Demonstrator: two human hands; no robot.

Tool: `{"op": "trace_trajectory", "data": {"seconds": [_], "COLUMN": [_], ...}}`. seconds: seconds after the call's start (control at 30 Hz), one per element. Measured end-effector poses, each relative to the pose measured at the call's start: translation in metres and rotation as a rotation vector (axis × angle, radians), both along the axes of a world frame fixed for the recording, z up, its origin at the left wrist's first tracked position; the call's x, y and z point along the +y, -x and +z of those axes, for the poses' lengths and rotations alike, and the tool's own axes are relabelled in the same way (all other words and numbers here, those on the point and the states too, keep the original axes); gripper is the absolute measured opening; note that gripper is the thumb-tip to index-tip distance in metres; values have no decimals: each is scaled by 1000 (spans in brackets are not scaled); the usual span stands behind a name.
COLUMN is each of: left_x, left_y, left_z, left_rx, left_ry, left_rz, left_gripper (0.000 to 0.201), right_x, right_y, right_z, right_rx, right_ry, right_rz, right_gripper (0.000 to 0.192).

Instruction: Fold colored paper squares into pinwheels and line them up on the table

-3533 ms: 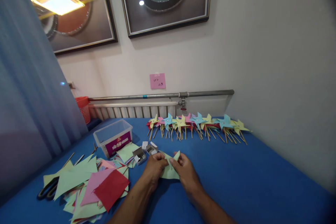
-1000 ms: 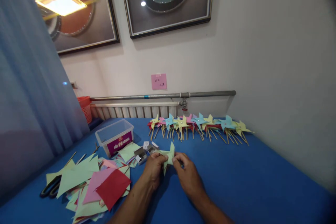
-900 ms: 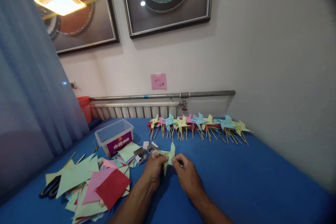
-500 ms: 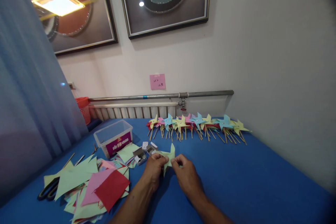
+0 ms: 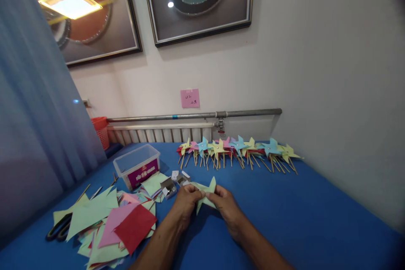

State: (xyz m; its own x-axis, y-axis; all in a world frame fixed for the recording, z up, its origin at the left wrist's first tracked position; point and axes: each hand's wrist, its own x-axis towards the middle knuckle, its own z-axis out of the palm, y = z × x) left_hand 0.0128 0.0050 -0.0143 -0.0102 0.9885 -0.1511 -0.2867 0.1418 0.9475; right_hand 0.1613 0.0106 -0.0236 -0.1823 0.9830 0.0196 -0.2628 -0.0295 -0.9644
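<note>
Green paper pinwheel [image 5: 205, 192] | pinched by left hand [image 5: 186, 203], right hand [image 5: 226, 204] | labels unreadable

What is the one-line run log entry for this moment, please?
left hand: holds green paper | right hand: holds same paper | nearby: pinwheels, paper pile

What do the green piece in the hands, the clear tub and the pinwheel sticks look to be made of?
Green piece, pinched between left hand and right hand: thin matte paper, creased into points. Clear tub: see-through glossy plastic, probably, with a purple label. Pinwheel sticks: slim, tan, likely wood or bamboo; too small to tell which.
</note>
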Motion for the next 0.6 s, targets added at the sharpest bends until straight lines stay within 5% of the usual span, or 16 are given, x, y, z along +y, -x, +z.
{"op": "trace_trajectory", "data": {"seconds": [0.6], "left_x": [-3], "left_y": [2], "left_z": [8], "left_rx": [66], "left_ry": [-17], "left_rz": [-19], "left_gripper": [21], "right_x": [1], "right_y": [-2], "right_z": [-5], "right_rx": [41], "right_ry": [70], "right_rz": [-40], "right_gripper": [37]}}
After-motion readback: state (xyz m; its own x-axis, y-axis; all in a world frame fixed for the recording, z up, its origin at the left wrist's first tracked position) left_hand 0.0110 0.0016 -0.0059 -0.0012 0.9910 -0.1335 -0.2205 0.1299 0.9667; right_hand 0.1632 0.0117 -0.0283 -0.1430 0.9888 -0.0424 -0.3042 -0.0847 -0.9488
